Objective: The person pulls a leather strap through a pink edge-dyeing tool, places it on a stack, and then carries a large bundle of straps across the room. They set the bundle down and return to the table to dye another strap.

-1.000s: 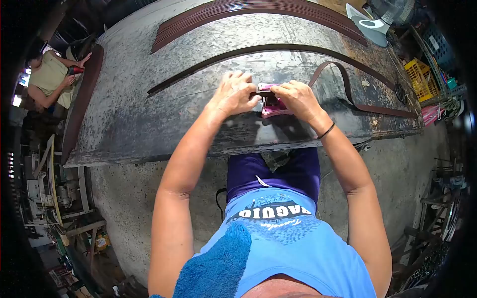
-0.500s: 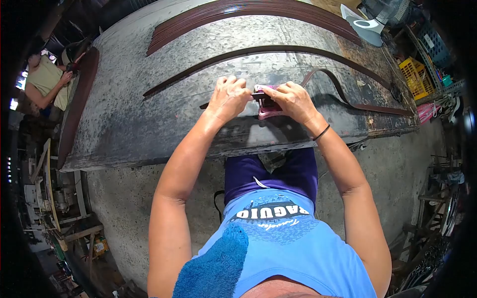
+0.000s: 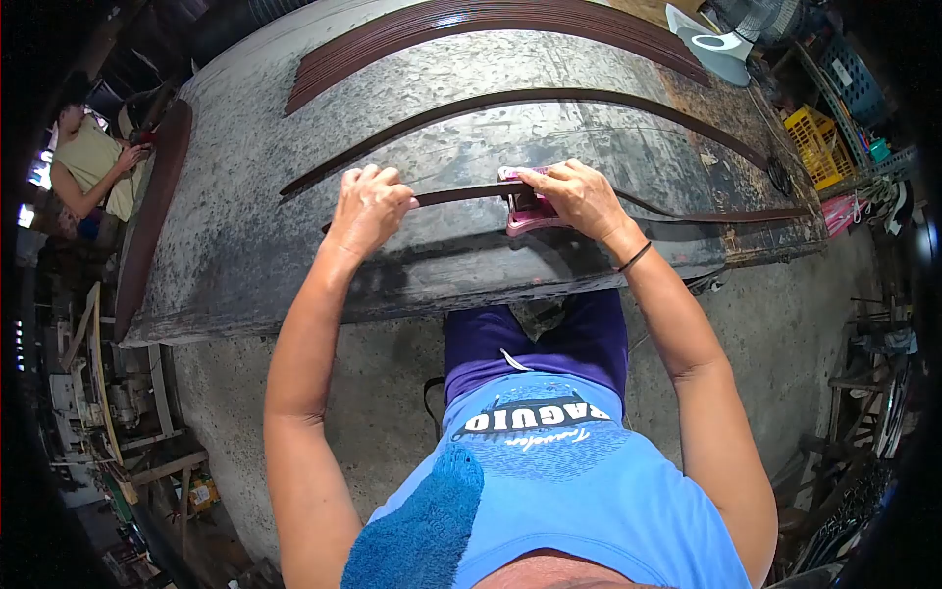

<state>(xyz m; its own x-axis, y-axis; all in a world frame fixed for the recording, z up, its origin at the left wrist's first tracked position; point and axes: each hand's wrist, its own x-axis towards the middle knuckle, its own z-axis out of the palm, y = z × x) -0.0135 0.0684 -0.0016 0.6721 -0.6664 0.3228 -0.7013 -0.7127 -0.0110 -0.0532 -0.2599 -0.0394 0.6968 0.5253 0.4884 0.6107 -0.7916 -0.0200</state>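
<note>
A dark brown strip [image 3: 461, 193] runs through a pink tool [image 3: 535, 224] on the worn table. My left hand [image 3: 369, 208] is closed on the strip, left of the tool. My right hand [image 3: 579, 199] grips the tool, its fingers over the top and right side. Beyond the right hand the strip carries on along the table to the right edge. Another long dark strip [image 3: 530, 96] lies curved behind both hands, and a bundle of brown strips [image 3: 471, 31] lies at the far side.
A person [image 3: 93, 167] is at the left beside a brown stack [image 3: 157, 211] on the table's left end. A fan [image 3: 760, 20] and a grey-white object [image 3: 711, 49] are at the back right, near a yellow crate [image 3: 819, 147].
My left hand has moved left with the strip, away from the tool. More strip shows between the hands, and the raised loop at the right has flattened. My right hand stays about in place.
</note>
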